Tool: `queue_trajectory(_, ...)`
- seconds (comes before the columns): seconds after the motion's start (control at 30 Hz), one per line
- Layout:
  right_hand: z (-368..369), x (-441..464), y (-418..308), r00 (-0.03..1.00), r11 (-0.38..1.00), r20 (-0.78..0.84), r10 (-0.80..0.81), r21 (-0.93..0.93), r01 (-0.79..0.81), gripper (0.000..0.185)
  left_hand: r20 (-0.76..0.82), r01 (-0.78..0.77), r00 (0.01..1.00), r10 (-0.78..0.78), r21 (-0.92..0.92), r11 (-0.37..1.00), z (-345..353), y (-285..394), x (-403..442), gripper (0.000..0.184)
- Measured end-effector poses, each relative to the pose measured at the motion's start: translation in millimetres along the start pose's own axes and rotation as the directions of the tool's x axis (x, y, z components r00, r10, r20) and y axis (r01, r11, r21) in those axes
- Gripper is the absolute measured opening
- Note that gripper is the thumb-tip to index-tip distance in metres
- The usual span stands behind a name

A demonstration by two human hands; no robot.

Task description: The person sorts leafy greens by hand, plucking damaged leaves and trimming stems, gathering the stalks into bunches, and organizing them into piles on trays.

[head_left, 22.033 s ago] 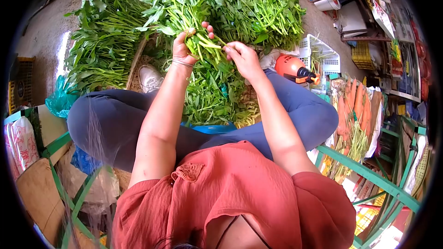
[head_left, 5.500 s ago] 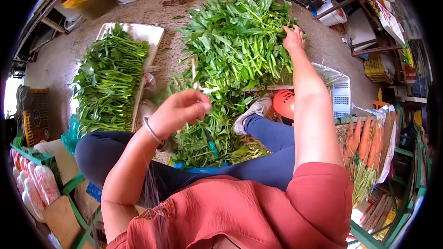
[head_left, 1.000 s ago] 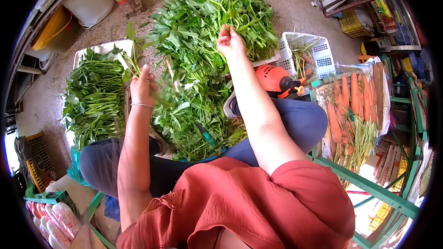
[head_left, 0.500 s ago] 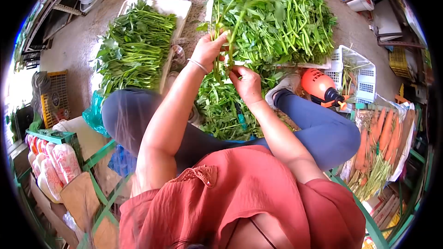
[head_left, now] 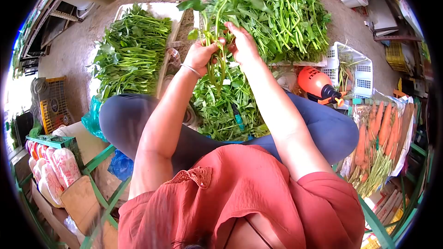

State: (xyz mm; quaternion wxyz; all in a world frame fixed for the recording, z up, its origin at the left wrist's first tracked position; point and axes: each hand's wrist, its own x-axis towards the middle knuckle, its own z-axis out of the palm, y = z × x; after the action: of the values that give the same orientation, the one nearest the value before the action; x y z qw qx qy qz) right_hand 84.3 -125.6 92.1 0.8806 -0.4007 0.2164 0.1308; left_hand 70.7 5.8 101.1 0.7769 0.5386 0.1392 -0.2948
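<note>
Rising above the left hand (head_left: 199, 58) and dangling below it, a few leafy sprigs (head_left: 218, 20) are clamped between its thumb and fingers. The right hand (head_left: 244, 48) is placed just beside the stems, fingers bent; whether the sprigs are also pinched by it cannot be told. The two hands are held close together. Loose greens (head_left: 226, 110) are heaped below both hands, between the bent legs. A big pile (head_left: 290, 18) of stems and leaves is laid beyond the right hand. A smaller pile (head_left: 134, 53), its stems roughly aligned, is set to the left on a white tray (head_left: 171, 11). An orange spray bottle (head_left: 314, 81) is seen well to the right of the right hand, just beside a white basket (head_left: 365, 68); carrots (head_left: 386, 124) are laid nearer the body.
</note>
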Motion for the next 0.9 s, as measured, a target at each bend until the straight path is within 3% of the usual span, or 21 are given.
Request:
queue_trajectory(0.07, -7, -8, 0, 1.0, 0.996, 0.013, -0.011, -0.092, 0.012, 0.015, -0.077, -0.06, 0.995, 0.056, -0.046, 0.997, -6, -4, 5, 0.012)
queue_trajectory(0.1, -8, -21, 5, 0.992, 0.972, 0.111, -0.061, -0.218, 0.084, 0.014, -0.086, -0.061, 0.995, 0.056, -0.059, 0.996, -7, -3, 5, 0.012)
queue_trajectory(0.17, -17, -48, 21, 0.989, 0.924, 0.146, 0.016, -0.381, 0.042, 0.011, -0.188, -0.053, 0.981, 0.039, -0.071, 0.996, -9, -2, 7, 0.013)
queue_trajectory(0.23, -39, -63, 39, 0.996, 0.872, 0.075, 0.052, -0.49, -0.008, 0.01, -0.175, -0.025, 0.984, 0.015, -0.05, 0.998, -17, -12, 14, 0.013)
queue_trajectory(0.3, -57, -82, 58, 0.997, 0.617, 0.012, -0.08, -0.784, 0.059, 0.012, -0.302, -0.181, 0.943, 0.14, -0.11, 0.977, -15, -1, 9, 0.013)
queue_trajectory(0.33, -68, -90, 67, 0.975, 0.417, 0.016, -0.222, -0.902, 0.11, 0.016, -0.276, -0.171, 0.953, 0.123, -0.157, 0.973, -16, 4, 12, 0.014)
queue_trajectory(0.37, -82, -89, 70, 0.991, 0.448, -0.11, -0.081, -0.892, -0.062, 0.028, -0.28, -0.173, 0.952, 0.122, -0.164, 0.971, -16, 3, 11, 0.014)
queue_trajectory(0.43, -61, -93, 51, 0.991, 0.756, 0.009, -0.131, -0.646, 0.106, 0.043, -0.213, -0.09, 0.974, 0.075, -0.063, 0.994, -6, 6, -1, 0.016)
queue_trajectory(0.47, -50, -91, 35, 0.988, 0.796, 0.114, -0.106, -0.586, 0.153, 0.052, -0.241, -0.066, 0.969, 0.058, -0.025, 0.998, -5, 2, -2, 0.015)
queue_trajectory(0.5, -48, -77, 44, 0.959, 0.778, 0.18, -0.22, -0.56, 0.284, 0.055, -0.234, -0.059, 0.971, 0.053, -0.018, 0.998, -6, -2, 0, 0.015)
queue_trajectory(0.57, -23, -73, 30, 0.945, 0.465, 0.18, -0.271, -0.835, 0.293, 0.047, -0.213, -0.088, 0.975, 0.067, -0.091, 0.992, -8, -5, 4, 0.015)
queue_trajectory(0.6, -21, -61, 36, 0.906, 0.568, 0.213, -0.365, -0.72, 0.399, 0.035, -0.242, -0.073, 0.969, 0.04, -0.127, 0.989, -8, -3, 4, 0.017)
queue_trajectory(0.63, -25, -62, 41, 0.946, 0.676, 0.022, -0.323, -0.694, 0.247, 0.021, -0.245, -0.079, 0.968, 0.047, -0.124, 0.989, -7, -3, 3, 0.017)
queue_trajectory(0.7, -37, -67, 49, 0.899, 0.362, 0.085, -0.43, -0.896, 0.258, 0.017, -0.205, -0.107, 0.974, 0.096, -0.043, 0.993, -5, -8, -1, 0.017)
queue_trajectory(0.73, -39, -73, 53, 0.938, 0.406, 0.0, -0.347, -0.902, 0.15, 0.015, -0.248, -0.052, 0.967, 0.06, 0.036, 0.998, 0, -12, -2, 0.017)
queue_trajectory(0.77, -48, -74, 59, 0.901, 0.387, 0.09, -0.425, -0.882, 0.27, 0.014, -0.197, -0.018, 0.98, 0.028, 0.054, 0.998, -2, -18, -3, 0.014)
queue_trajectory(0.8, -66, -74, 68, 0.967, 0.479, -0.065, -0.247, -0.876, 0.063, 0.017, -0.252, -0.05, 0.966, 0.051, 0.008, 0.999, -6, -15, 0, 0.015)
queue_trajectory(0.83, -84, -73, 76, 0.98, 0.377, -0.194, -0.032, -0.911, -0.168, 0.027, -0.302, -0.082, 0.951, 0.07, -0.026, 0.996, -11, -6, 3, 0.016)
queue_trajectory(0.87, -101, -72, 84, 0.932, 0.193, -0.311, 0.185, -0.919, -0.344, 0.038, -0.298, -0.142, 0.948, 0.107, -0.098, 0.985, -15, 7, 3, 0.021)
queue_trajectory(0.9, -106, -79, 85, 0.877, 0.008, -0.375, 0.3, -0.919, -0.395, 0.045, -0.197, -0.19, 0.968, 0.153, -0.184, 0.964, -17, 17, 2, 0.024)
